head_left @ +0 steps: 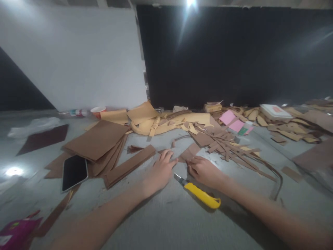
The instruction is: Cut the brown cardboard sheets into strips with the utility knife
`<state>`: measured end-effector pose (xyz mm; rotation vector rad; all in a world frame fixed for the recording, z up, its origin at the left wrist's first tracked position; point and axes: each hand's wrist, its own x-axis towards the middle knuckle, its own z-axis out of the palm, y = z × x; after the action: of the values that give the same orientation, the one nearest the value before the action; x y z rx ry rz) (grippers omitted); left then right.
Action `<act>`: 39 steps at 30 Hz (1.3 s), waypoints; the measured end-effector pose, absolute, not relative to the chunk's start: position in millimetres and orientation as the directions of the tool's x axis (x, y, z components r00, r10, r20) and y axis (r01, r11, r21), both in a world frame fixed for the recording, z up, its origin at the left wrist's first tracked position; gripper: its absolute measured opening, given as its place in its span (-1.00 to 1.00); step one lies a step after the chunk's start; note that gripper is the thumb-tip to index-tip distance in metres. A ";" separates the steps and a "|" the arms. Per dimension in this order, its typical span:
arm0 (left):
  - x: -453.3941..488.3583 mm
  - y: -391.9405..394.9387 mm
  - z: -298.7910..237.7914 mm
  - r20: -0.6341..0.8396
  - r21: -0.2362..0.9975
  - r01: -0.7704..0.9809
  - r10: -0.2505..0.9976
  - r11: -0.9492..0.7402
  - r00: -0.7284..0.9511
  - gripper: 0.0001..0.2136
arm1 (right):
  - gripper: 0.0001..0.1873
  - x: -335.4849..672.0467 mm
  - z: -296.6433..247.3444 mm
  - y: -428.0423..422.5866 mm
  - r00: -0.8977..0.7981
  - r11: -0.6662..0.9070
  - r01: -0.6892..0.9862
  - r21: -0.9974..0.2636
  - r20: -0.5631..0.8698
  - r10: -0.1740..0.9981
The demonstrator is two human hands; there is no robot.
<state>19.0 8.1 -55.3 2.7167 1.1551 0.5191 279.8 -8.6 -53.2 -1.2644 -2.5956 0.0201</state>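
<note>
My left hand (163, 168) rests palm down on the grey table, its fingers a little apart and nothing visible in them. Its fingertips are close to a small brown leather-like piece (191, 152). My right hand (204, 171) has curled fingers at the near edge of that same piece and seems to pinch it; the fingertips are partly hidden. Just below both hands lies a yellow utility knife (201, 195), blade out and pointing up-left between them. Neither hand touches the knife. A stack of long brown strips (131, 165) lies left of my left hand.
Brown sheets (97, 139) are stacked at left, with a phone (75, 173) on their near edge. Thin brown strips (226, 146) are heaped at right. Tan scraps (166, 126), a paper cup (98, 110) and a white box (275, 111) line the back. A purple packet (19, 231) is at front left.
</note>
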 end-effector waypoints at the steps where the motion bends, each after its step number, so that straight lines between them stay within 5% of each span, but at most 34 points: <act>1: 19.4 8.0 -55.3 0.259 0.253 0.672 0.718 -0.696 0.646 -0.40 | -0.60 283.8 -54.1 -9.6 -0.584 0.613 0.781 -0.116 0.209 0.784; 10: 19.0 2.6 -52.1 0.271 0.139 0.686 0.694 -0.714 0.667 -0.40 | -0.59 281.5 -53.4 -16.2 -0.683 0.714 0.700 -0.022 0.270 0.679; 24: 21.9 5.4 -53.5 0.207 0.170 0.542 0.568 -0.823 0.797 -0.27 | -0.67 285.7 -31.7 -45.2 -0.588 0.619 0.778 -0.111 0.222 0.778; 29: 17.1 9.3 -48.0 0.237 0.206 0.509 0.547 -0.836 0.803 -0.28 | -0.21 294.9 -36.7 -103.8 -0.560 0.585 0.787 -0.196 0.171 0.810; 35: 20.0 12.7 -49.3 0.244 0.250 0.503 0.556 -0.827 0.794 -0.35 | -0.19 313.7 -62.1 -135.9 -0.568 0.599 0.795 -0.098 0.229 0.791; 39: 20.8 13.0 -49.8 0.252 0.247 0.503 0.556 -0.828 0.792 -0.36 | -0.26 329.8 -50.9 -142.2 -0.371 0.447 0.870 -0.206 0.321 0.871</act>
<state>20.8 13.0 -49.8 2.8140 0.8388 0.4732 329.8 -142.2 -50.9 -1.4739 -2.3213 0.0030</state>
